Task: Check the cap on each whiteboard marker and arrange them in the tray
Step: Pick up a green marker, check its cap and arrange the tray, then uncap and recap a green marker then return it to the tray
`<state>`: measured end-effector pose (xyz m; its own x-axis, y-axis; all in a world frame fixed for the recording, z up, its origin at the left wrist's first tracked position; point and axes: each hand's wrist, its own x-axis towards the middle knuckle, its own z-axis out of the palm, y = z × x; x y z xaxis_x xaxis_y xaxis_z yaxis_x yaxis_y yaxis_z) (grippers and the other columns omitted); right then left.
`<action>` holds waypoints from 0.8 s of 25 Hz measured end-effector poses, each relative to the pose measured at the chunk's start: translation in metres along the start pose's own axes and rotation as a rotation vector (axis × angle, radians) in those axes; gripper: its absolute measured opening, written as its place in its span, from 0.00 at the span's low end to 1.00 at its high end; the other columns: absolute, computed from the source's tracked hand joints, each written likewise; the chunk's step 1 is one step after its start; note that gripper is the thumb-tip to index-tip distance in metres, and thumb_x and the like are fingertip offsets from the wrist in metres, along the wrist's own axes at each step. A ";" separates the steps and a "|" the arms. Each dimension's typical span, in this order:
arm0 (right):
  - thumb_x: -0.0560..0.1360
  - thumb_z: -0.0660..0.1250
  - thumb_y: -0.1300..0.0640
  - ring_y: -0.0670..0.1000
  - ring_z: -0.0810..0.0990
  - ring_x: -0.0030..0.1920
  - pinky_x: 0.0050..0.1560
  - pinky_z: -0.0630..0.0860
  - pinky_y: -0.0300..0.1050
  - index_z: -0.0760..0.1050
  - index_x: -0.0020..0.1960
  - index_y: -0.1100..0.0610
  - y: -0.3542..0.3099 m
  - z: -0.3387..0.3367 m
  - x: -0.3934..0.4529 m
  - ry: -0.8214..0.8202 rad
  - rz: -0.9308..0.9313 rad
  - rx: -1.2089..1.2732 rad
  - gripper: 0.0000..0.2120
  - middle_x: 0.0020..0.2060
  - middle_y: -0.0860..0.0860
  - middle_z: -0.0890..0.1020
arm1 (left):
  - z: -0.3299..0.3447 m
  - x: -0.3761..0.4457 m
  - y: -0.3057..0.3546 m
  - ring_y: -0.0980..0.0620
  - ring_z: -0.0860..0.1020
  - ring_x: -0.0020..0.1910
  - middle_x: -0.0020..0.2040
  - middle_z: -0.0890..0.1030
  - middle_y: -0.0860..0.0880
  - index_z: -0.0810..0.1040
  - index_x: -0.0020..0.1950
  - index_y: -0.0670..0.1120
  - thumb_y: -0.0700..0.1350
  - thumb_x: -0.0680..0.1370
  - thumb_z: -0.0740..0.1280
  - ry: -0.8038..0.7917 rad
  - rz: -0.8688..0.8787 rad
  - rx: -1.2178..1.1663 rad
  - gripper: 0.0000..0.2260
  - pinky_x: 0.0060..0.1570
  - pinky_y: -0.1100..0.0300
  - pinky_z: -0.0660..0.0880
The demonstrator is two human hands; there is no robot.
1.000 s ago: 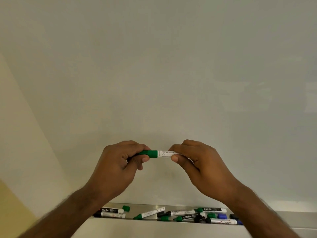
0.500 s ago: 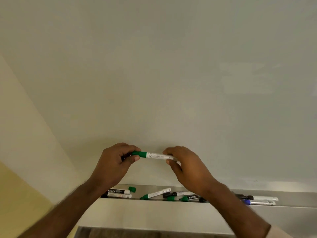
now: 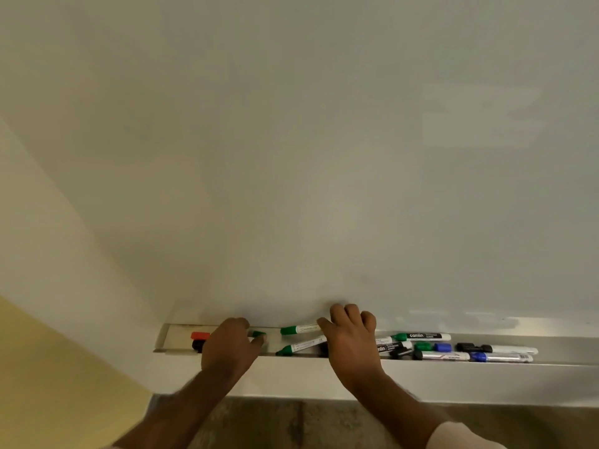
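One green marker is being set along the tray's back edge, pinched by the right hand. A loose green cap is touched by the left hand, grip unclear. Most markers toward the right end look unsorted, so plenty's left.

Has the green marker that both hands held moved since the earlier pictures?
Yes. The green marker went down from mid-air before the whiteboard into the tray, against its back wall.

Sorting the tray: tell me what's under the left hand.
Beside the left hand lie a loose green cap and red and black ends on the tray; the rest is covered.
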<state>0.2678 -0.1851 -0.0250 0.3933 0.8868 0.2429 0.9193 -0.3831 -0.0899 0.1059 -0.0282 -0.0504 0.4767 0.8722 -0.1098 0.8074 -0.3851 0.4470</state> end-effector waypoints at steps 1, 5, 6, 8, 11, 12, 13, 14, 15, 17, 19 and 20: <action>0.61 0.75 0.62 0.56 0.70 0.47 0.44 0.73 0.54 0.81 0.46 0.53 -0.001 0.005 0.000 -0.009 0.002 -0.008 0.15 0.43 0.52 0.78 | 0.004 0.001 0.001 0.51 0.79 0.44 0.46 0.81 0.50 0.78 0.49 0.49 0.60 0.71 0.69 -0.003 -0.011 0.018 0.16 0.41 0.58 0.75; 0.61 0.75 0.61 0.56 0.75 0.46 0.45 0.75 0.53 0.82 0.47 0.52 -0.009 0.022 0.003 -0.070 0.016 -0.021 0.14 0.42 0.52 0.79 | 0.017 0.005 0.004 0.53 0.79 0.36 0.38 0.81 0.52 0.77 0.43 0.50 0.61 0.70 0.69 -0.005 -0.076 0.042 0.15 0.36 0.59 0.77; 0.62 0.75 0.60 0.56 0.76 0.46 0.45 0.75 0.53 0.82 0.46 0.52 -0.012 0.026 0.004 -0.087 0.019 -0.022 0.14 0.42 0.52 0.79 | 0.020 0.006 0.003 0.53 0.78 0.36 0.38 0.80 0.52 0.78 0.43 0.50 0.60 0.71 0.69 0.003 -0.076 0.034 0.13 0.36 0.58 0.77; 0.62 0.76 0.59 0.56 0.77 0.44 0.44 0.76 0.53 0.82 0.46 0.52 -0.017 0.032 0.005 -0.133 0.024 -0.027 0.13 0.39 0.51 0.80 | 0.021 0.007 -0.001 0.53 0.77 0.35 0.38 0.80 0.52 0.79 0.44 0.49 0.57 0.72 0.69 0.020 -0.048 0.009 0.12 0.36 0.59 0.77; 0.62 0.78 0.57 0.55 0.78 0.41 0.43 0.77 0.53 0.82 0.47 0.52 -0.023 0.038 0.007 -0.184 0.021 -0.014 0.14 0.37 0.51 0.81 | 0.014 0.009 -0.014 0.53 0.77 0.37 0.41 0.81 0.51 0.79 0.45 0.48 0.56 0.73 0.69 0.061 0.011 -0.057 0.12 0.37 0.59 0.76; 0.62 0.78 0.57 0.55 0.79 0.41 0.43 0.77 0.52 0.82 0.48 0.52 -0.025 0.039 0.007 -0.186 0.017 -0.001 0.15 0.37 0.51 0.82 | 0.009 0.009 -0.018 0.53 0.77 0.37 0.41 0.81 0.51 0.79 0.45 0.48 0.56 0.73 0.69 0.080 0.024 -0.093 0.12 0.35 0.60 0.75; 0.62 0.77 0.57 0.54 0.79 0.41 0.43 0.77 0.52 0.81 0.49 0.52 -0.026 0.040 0.008 -0.181 0.007 0.018 0.15 0.37 0.50 0.82 | 0.003 0.008 -0.021 0.55 0.77 0.36 0.40 0.80 0.52 0.79 0.45 0.49 0.56 0.72 0.71 0.097 0.030 -0.141 0.11 0.32 0.63 0.71; 0.62 0.77 0.57 0.54 0.78 0.41 0.43 0.77 0.51 0.81 0.49 0.52 -0.026 0.041 0.007 -0.181 -0.010 0.037 0.15 0.37 0.50 0.82 | -0.004 0.007 -0.023 0.57 0.76 0.35 0.38 0.80 0.54 0.78 0.45 0.50 0.55 0.71 0.72 0.104 0.026 -0.203 0.11 0.30 0.66 0.68; 0.63 0.77 0.57 0.53 0.78 0.41 0.44 0.77 0.50 0.81 0.48 0.52 -0.025 0.041 0.007 -0.196 -0.042 0.048 0.14 0.38 0.50 0.81 | -0.011 0.007 -0.024 0.58 0.76 0.35 0.37 0.80 0.55 0.78 0.44 0.51 0.54 0.69 0.74 0.097 0.011 -0.278 0.11 0.30 0.67 0.67; 0.69 0.74 0.56 0.54 0.76 0.46 0.48 0.75 0.50 0.80 0.52 0.51 -0.023 0.041 0.007 -0.255 -0.137 0.039 0.13 0.42 0.50 0.80 | -0.021 0.007 -0.026 0.58 0.78 0.35 0.36 0.81 0.55 0.77 0.42 0.50 0.50 0.67 0.78 0.061 -0.054 -0.444 0.11 0.31 0.68 0.70; 0.75 0.66 0.58 0.56 0.72 0.54 0.57 0.69 0.52 0.76 0.60 0.51 -0.018 0.045 0.010 -0.307 -0.192 0.015 0.14 0.50 0.52 0.78 | -0.027 0.009 -0.028 0.55 0.80 0.35 0.37 0.82 0.51 0.77 0.41 0.49 0.45 0.67 0.78 0.018 -0.151 -0.582 0.11 0.31 0.67 0.72; 0.77 0.63 0.58 0.56 0.70 0.57 0.59 0.66 0.53 0.74 0.62 0.52 -0.017 0.046 0.012 -0.323 -0.196 0.003 0.14 0.53 0.53 0.76 | -0.029 0.009 -0.030 0.53 0.81 0.34 0.37 0.82 0.49 0.77 0.41 0.48 0.43 0.67 0.78 0.001 -0.187 -0.624 0.11 0.30 0.65 0.73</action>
<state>0.2573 -0.1560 -0.0651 0.1937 0.9791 -0.0613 0.9773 -0.1981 -0.0751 0.0760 -0.0004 -0.0394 0.3473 0.9078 -0.2350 0.5229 0.0206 0.8522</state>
